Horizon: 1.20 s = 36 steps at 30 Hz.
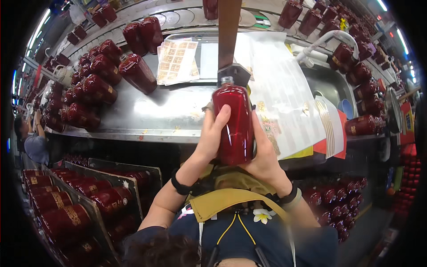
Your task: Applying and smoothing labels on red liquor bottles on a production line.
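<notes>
Clasping a red bottle (233,129), left hand (210,140) and right hand (266,162) expose a bare face, seemingly unfinished, unlike gold-marked bottles (66,218) below left of them.

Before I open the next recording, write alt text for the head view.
A person's left hand and right hand hold a red bottle between them at a metal counter. Similar bottles crowd the counter's left; printed sheets lie farther back, and white sheeting lies to the right.

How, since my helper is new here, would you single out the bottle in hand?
Find the steel counter. At its near edge, the left hand and right hand clasp a red bottle. Unlike the bottles on the counter's left, it is held.
</notes>
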Each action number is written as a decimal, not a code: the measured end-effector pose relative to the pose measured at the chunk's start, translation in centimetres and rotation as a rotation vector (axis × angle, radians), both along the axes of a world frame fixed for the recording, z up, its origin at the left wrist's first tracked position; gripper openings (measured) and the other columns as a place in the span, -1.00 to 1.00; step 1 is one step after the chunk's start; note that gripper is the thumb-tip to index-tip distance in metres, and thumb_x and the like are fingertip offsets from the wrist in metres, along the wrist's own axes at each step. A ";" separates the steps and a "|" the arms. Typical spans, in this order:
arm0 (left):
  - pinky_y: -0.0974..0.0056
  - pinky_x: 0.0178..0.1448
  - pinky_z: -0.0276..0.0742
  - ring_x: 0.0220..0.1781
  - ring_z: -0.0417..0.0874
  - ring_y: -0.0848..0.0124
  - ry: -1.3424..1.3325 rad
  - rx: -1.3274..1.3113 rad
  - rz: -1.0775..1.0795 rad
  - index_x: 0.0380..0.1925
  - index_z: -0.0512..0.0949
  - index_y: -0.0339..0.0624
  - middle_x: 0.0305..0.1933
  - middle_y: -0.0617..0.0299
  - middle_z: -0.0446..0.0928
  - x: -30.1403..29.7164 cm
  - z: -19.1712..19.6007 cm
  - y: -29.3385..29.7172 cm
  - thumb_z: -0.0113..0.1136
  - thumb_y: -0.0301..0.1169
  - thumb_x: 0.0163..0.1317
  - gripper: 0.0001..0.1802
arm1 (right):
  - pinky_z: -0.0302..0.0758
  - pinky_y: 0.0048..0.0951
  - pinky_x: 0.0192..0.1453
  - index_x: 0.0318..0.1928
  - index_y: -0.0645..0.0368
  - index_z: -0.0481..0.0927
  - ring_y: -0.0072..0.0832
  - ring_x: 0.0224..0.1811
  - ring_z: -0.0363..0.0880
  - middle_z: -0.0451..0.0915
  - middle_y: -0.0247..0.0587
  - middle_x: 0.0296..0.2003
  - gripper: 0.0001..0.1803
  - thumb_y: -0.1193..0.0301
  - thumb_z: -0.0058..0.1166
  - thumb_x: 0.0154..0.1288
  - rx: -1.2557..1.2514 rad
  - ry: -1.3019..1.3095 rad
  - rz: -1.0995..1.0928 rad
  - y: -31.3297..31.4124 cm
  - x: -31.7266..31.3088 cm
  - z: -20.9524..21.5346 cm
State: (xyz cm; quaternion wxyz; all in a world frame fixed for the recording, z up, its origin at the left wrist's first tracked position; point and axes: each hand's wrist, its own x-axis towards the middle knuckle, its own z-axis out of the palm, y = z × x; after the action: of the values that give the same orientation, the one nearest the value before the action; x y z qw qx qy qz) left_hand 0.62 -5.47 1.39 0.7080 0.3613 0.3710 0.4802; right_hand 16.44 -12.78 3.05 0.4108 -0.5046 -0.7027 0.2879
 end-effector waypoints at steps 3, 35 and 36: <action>0.32 -0.01 0.68 -0.04 0.68 0.43 -0.067 -0.089 -0.071 0.20 0.38 -0.31 0.03 0.11 0.59 1.5 0.5 0.5 0.11 -0.03 0.56 -0.45 | 0.56 -0.23 0.31 0.57 0.43 0.01 -0.03 0.28 0.60 0.51 0.23 0.29 0.28 0.33 0.64 -0.02 -0.109 0.079 -0.075 -0.3 0.7 -0.2; -0.05 0.65 0.11 0.53 0.39 0.01 1.187 1.319 -0.527 0.43 0.39 -0.17 0.43 -0.01 0.48 -1.4 -6.7 26.1 0.23 -0.44 0.29 -0.34 | 0.48 -0.35 -0.30 -0.24 0.25 0.68 -0.36 -0.47 0.53 0.64 -0.12 -0.39 -0.86 0.48 0.36 0.26 -0.170 -0.319 -0.457 7.2 16.0 -1.7; -0.04 0.63 0.15 0.51 0.41 0.00 1.205 1.297 -0.471 0.42 0.40 -0.18 0.42 -0.01 0.49 -1.2 -5.6 25.0 0.23 -0.48 0.31 -0.36 | 0.57 -0.24 -0.17 -0.26 0.25 0.69 -0.15 -0.34 0.65 0.66 -0.05 -0.39 -0.83 0.41 0.36 0.25 -0.131 -0.343 -0.578 7.5 19.7 -3.1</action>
State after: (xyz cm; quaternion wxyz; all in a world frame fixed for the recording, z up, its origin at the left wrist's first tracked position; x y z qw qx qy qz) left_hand -0.61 19.51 -4.23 0.1327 0.9437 0.2523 0.1678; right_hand 36.17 -5.32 -0.07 0.3181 -0.7492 -0.5694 0.1151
